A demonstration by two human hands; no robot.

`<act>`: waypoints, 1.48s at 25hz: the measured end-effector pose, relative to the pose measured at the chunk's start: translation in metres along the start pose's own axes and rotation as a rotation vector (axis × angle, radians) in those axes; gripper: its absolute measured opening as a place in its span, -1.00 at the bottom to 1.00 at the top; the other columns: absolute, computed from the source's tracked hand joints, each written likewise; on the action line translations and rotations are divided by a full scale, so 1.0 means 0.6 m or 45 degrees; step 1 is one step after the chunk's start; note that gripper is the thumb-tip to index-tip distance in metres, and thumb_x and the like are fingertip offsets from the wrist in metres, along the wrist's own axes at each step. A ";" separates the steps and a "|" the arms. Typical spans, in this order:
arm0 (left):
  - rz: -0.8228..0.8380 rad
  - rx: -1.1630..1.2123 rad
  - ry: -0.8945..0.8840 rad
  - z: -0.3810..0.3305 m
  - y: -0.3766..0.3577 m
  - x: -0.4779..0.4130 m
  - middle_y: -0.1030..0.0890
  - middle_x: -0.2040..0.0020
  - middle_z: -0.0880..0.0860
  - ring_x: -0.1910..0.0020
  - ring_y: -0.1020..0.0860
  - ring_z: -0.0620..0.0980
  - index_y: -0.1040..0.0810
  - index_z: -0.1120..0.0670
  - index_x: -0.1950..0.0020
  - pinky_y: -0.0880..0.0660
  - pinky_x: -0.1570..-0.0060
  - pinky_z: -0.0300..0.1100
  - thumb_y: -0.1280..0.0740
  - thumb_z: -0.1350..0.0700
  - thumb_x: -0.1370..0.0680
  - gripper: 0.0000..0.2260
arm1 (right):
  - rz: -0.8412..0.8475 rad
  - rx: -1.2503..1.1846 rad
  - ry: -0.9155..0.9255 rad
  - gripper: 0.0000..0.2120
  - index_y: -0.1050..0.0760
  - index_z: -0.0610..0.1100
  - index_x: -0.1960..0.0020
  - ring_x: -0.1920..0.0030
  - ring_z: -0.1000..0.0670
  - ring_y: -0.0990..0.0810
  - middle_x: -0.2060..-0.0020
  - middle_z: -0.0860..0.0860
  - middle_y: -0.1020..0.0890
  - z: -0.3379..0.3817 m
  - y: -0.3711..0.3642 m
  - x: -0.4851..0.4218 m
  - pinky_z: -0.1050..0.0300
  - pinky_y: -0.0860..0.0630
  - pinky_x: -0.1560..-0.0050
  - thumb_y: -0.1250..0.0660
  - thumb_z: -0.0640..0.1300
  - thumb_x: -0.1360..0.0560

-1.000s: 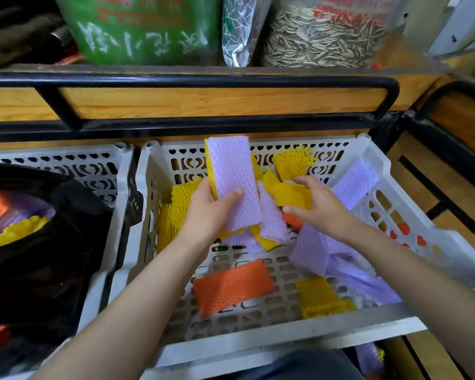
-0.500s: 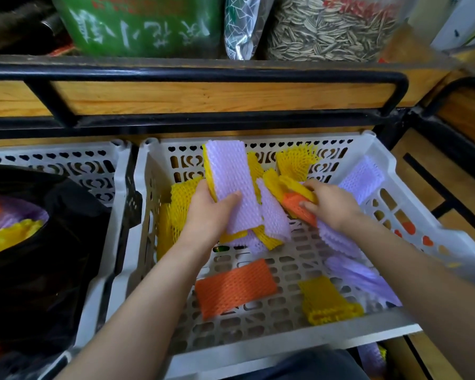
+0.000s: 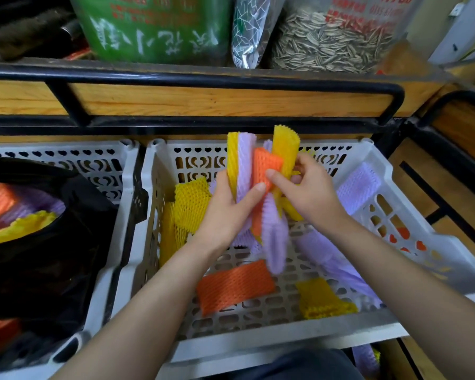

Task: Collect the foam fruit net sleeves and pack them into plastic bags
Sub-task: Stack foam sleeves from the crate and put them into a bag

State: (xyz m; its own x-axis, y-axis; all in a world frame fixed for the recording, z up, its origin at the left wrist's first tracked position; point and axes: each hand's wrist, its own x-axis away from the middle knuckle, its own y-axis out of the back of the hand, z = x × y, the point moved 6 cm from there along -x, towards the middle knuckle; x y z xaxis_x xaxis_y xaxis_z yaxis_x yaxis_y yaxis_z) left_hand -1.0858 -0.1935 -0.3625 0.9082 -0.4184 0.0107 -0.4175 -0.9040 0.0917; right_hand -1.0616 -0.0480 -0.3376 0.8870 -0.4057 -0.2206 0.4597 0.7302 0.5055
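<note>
Over the white plastic crate (image 3: 412, 215) my left hand (image 3: 225, 212) grips an upright bundle of foam net sleeves (image 3: 243, 165) in yellow, purple and orange. My right hand (image 3: 310, 193) holds an orange sleeve (image 3: 265, 165) and a yellow sleeve (image 3: 285, 149) against that bundle. Loose sleeves lie in the crate: an orange one (image 3: 235, 286), a yellow one (image 3: 322, 298), yellow ones at the left (image 3: 188, 204) and purple ones at the right (image 3: 358, 187). A black plastic bag (image 3: 52, 250) in the left crate holds orange, purple and yellow sleeves.
A second white crate (image 3: 93, 160) stands at the left under the bag. A wooden shelf with a black metal rail (image 3: 203, 78) runs behind, carrying a green bag (image 3: 154, 26) and a bag of sunflower seeds (image 3: 329, 42). Wooden floor panels lie to the right.
My right hand picked up orange and yellow sleeves and brought them left against the bundle. The left hand lifted the bundle higher and turned it upright.
</note>
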 end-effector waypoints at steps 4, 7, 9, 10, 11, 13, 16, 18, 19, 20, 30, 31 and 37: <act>-0.091 -0.007 -0.047 -0.003 0.010 0.000 -0.46 0.00 -0.14 0.05 -0.49 -0.27 -0.28 0.08 -0.23 -0.44 0.19 -0.52 -0.45 0.12 -0.45 -0.53 | 0.162 -0.263 -0.066 -0.82 -0.49 -0.15 -0.07 0.21 0.17 -0.62 0.15 0.05 -0.64 0.018 -0.009 0.014 0.26 -0.57 0.16 -0.38 -0.18 -0.48; -0.214 -0.057 -0.041 0.009 0.028 -0.003 -0.52 0.00 -0.05 0.05 -0.53 -0.14 -0.33 0.10 -0.21 -0.48 0.13 -0.37 -0.47 0.13 -0.43 -0.55 | 0.224 -0.262 -0.077 -0.89 -0.52 -0.20 -0.04 0.19 0.10 -0.63 0.11 -0.06 -0.65 0.030 0.003 0.026 0.18 -0.60 0.13 -0.32 -0.24 -0.52; -0.260 -0.059 -0.030 0.010 0.036 0.000 -0.55 -0.03 -0.01 0.05 -0.54 -0.11 -0.36 0.13 -0.25 -0.50 0.10 -0.31 -0.44 0.15 -0.47 -0.58 | 0.162 -0.118 -0.016 -0.91 -0.55 -0.20 0.01 0.16 -0.01 -0.63 0.14 -0.09 -0.66 0.039 0.024 0.030 0.05 -0.57 0.09 -0.31 -0.21 -0.53; -0.285 -0.049 -0.028 0.009 0.039 0.001 -0.54 -0.02 -0.02 0.08 -0.53 -0.13 -0.37 0.14 -0.26 -0.48 0.16 -0.37 -0.42 0.16 -0.49 -0.60 | 0.089 -0.012 0.019 -0.91 -0.55 -0.19 0.06 0.21 -0.03 -0.60 0.22 -0.06 -0.64 0.041 0.038 0.031 0.03 -0.53 0.13 -0.31 -0.18 -0.53; -0.320 -0.037 -0.021 0.008 0.043 0.002 -0.52 -0.01 -0.03 0.10 -0.52 -0.14 -0.36 0.15 -0.26 -0.47 0.23 -0.43 -0.40 0.17 -0.50 -0.61 | 0.009 0.117 0.043 -0.89 -0.54 -0.18 0.11 0.27 -0.03 -0.56 0.30 -0.04 -0.60 0.041 0.052 0.033 0.05 -0.48 0.19 -0.30 -0.15 -0.53; -0.383 -0.009 -0.005 0.011 0.052 0.006 -0.53 -0.04 0.00 0.04 -0.54 -0.07 -0.36 0.17 -0.26 -0.50 0.19 -0.37 -0.40 0.16 -0.50 -0.61 | -0.072 0.340 0.034 -0.81 -0.51 -0.22 0.15 0.30 -0.09 -0.51 0.33 -0.10 -0.56 0.033 0.064 0.043 0.05 -0.42 0.25 -0.29 -0.11 -0.54; -0.337 0.014 0.028 0.019 0.046 0.019 -0.56 -0.15 0.08 -0.11 -0.55 0.04 -0.37 0.16 -0.29 -0.52 -0.10 -0.04 -0.41 0.11 -0.49 -0.57 | 0.100 0.356 -0.056 -0.77 -0.47 -0.26 0.13 0.26 -0.18 -0.57 0.27 -0.18 -0.60 0.023 0.028 0.073 -0.06 -0.51 0.18 -0.28 -0.08 -0.54; -0.309 0.054 0.001 0.012 0.042 0.034 -0.58 -0.12 0.09 -0.10 -0.57 0.05 -0.39 0.14 -0.27 -0.53 -0.12 0.03 -0.43 0.07 -0.47 -0.57 | 0.196 0.247 -0.054 -0.84 -0.45 -0.12 0.18 0.32 -0.03 -0.55 0.34 -0.04 -0.58 0.040 0.001 0.094 0.03 -0.51 0.21 -0.27 -0.09 -0.55; -0.309 0.069 -0.023 0.004 0.044 0.043 -0.59 -0.10 0.09 -0.08 -0.59 0.04 -0.40 0.13 -0.25 -0.54 -0.11 0.07 -0.44 0.00 -0.44 -0.54 | 0.219 0.211 -0.028 -0.84 -0.42 -0.04 0.20 0.32 0.07 -0.53 0.35 0.05 -0.55 0.057 -0.007 0.101 0.15 -0.49 0.23 -0.26 -0.10 -0.56; -0.311 0.085 -0.051 -0.006 0.050 0.050 -0.61 -0.08 0.09 -0.05 -0.60 0.04 -0.41 0.12 -0.23 -0.54 -0.09 0.11 -0.44 -0.09 -0.39 -0.48 | 0.237 0.166 0.006 -0.86 -0.42 -0.01 0.17 0.28 0.11 -0.54 0.31 0.09 -0.55 0.072 -0.013 0.106 0.21 -0.48 0.22 -0.26 -0.09 -0.57; -0.347 0.148 -0.533 -0.190 0.187 0.170 -0.56 -0.11 0.01 -0.14 -0.55 -0.02 -0.36 -0.03 -0.16 -0.48 -0.14 0.19 -0.41 -0.10 -0.37 -0.56 | 0.147 -0.040 0.463 -0.91 -0.44 0.01 -0.01 0.19 0.27 -0.51 0.11 0.05 -0.58 0.303 -0.028 0.157 0.42 -0.41 0.17 -0.31 -0.12 -0.53; -0.376 0.140 -0.570 -0.212 0.210 0.189 -0.56 -0.09 0.01 -0.12 -0.55 -0.04 -0.36 -0.01 -0.17 -0.49 -0.14 0.17 -0.40 -0.08 -0.38 -0.57 | 0.134 -0.054 0.507 -0.91 -0.46 0.00 -0.03 0.15 0.21 -0.54 0.08 0.04 -0.59 0.331 -0.035 0.165 0.33 -0.45 0.12 -0.31 -0.08 -0.53; -0.579 0.028 -0.705 -0.309 0.358 0.315 -0.55 0.06 -0.12 0.02 -0.56 -0.12 -0.37 0.10 -0.18 -0.51 -0.10 0.06 -0.36 -0.05 -0.40 -0.57 | 0.121 -0.106 0.716 -0.87 -0.48 -0.11 0.03 0.32 0.11 -0.47 0.28 0.04 -0.54 0.505 -0.097 0.229 0.19 -0.42 0.24 -0.24 -0.05 -0.57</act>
State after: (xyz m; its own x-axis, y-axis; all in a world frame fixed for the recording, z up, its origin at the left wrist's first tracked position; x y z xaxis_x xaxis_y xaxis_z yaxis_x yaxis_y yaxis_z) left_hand -0.9987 -0.4504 -0.1563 0.8469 0.0224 -0.5313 -0.0071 -0.9985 -0.0534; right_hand -0.9799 -0.3129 -0.1444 0.8010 0.0017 -0.5987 0.3588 0.7992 0.4823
